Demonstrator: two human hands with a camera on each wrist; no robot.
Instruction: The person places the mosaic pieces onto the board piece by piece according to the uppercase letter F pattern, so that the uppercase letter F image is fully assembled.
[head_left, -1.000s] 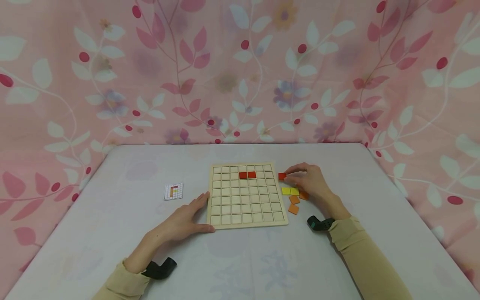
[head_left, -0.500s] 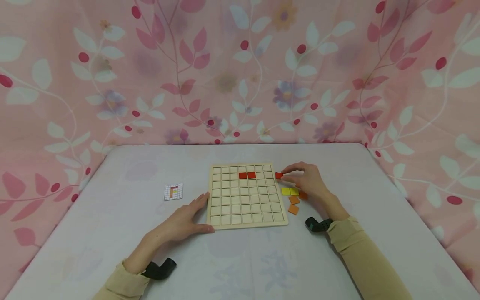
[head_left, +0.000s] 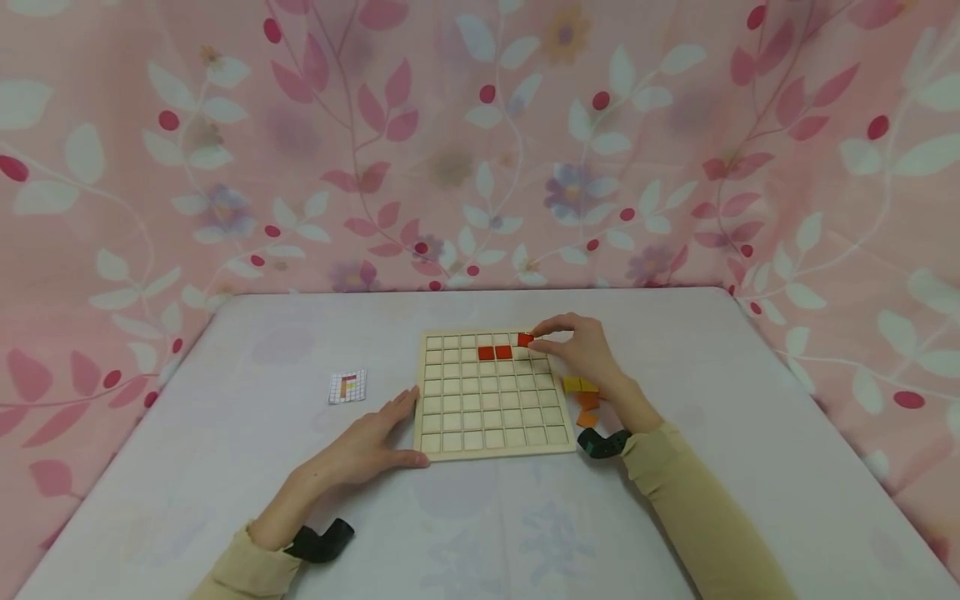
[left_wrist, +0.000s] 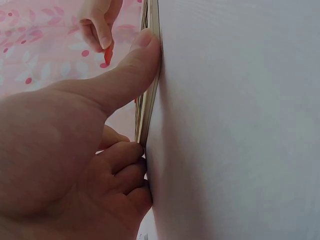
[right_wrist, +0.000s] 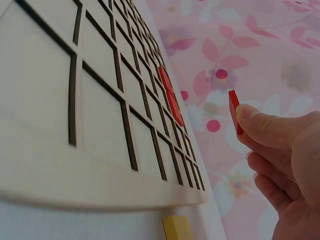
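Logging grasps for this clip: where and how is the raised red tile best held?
I'd say by its right side, coming from the right, as the right hand does: the red tile is a thin square, suiting a thumb-and-finger pinch that leaves its left side free.

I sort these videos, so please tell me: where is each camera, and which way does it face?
Head: worn on the head, facing forward and down at the board; left hand, right hand and sleeves show.
Left wrist: on that wrist, facing along the board's edge; the left hand is large, the right small beyond.
Right wrist: on that wrist, facing across the board toward the backdrop; only the right hand shows, pinching a red tile.
Both wrist views share that tile.
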